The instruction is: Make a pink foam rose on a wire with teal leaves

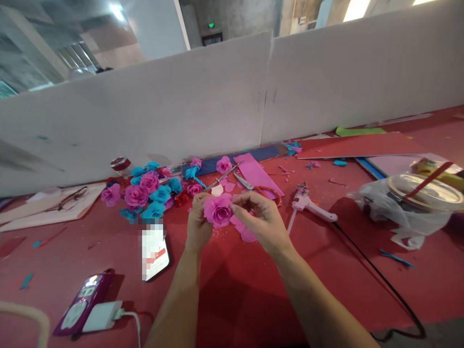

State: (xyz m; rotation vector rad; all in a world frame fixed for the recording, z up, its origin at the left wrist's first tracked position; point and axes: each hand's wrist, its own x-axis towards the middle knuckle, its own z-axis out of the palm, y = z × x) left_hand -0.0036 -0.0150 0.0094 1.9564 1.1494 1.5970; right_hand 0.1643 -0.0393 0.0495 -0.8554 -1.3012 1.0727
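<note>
1. Pink flower [218, 211] is up over the red table [235, 299], between the two hands.
2. Loose pink petals [246, 233] lie close under the right hand [261, 220], which partly hides them.
3. Just past the hands are orange scissors [261, 189] and a sheet of pink paper [259, 175].
4. A glue gun [314, 208] with a black cord is to the right. A bag with a bowl [422, 193] is farther right.
5. To the left are a bunch of pink and blue flowers [147, 193] and a bright phone [156, 253].
6. The left hand [200, 221] is curled narrow, holding the flower's left side.
7. The right thumb and finger pinch its right edge.
</note>
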